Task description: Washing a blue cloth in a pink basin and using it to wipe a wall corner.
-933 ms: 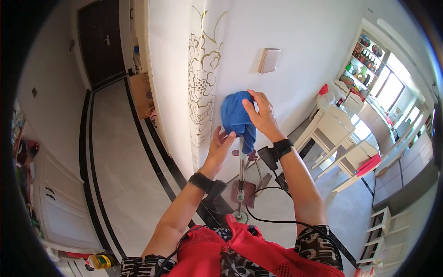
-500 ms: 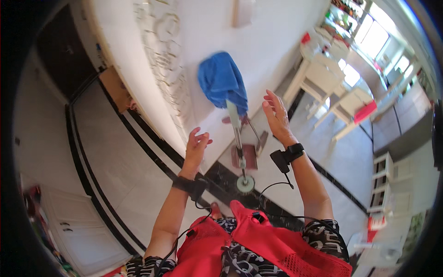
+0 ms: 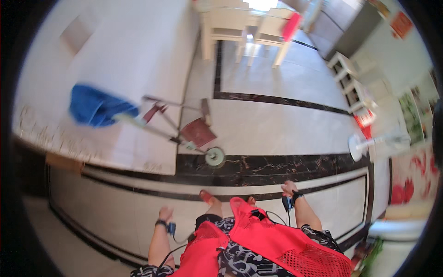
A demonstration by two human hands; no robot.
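My left hand [image 3: 166,213] hangs low at my left side, small and a little blurred, with the thumb apart and nothing seen in it. On the other side, my right hand [image 3: 289,187] is lowered over the floor, fingers loosely parted and empty. Both wrists wear dark bands with cabled devices. Neither hand touches anything. Ahead to the left, a blue cloth [image 3: 99,108] covers the upper end of a slim pole [image 3: 157,132]. A pale round disc [image 3: 215,157] is at the pole's lower end. Beside it are dark bars and a brownish-red panel [image 3: 198,133].
A white wall [image 3: 138,51] rises at left, ending near the pole. Cream chairs [image 3: 226,23] stand far ahead, one with a pink cloth [image 3: 291,26]. White shelves [image 3: 348,81] and a white standing fan [image 3: 356,147] are at right. Dark bands [image 3: 277,166] cross the pale floor tiles.
Both hands, raised and open before, have dropped to my sides. My view has turned right, so the cloth-covered pole is now further left and the chairs are straight ahead.
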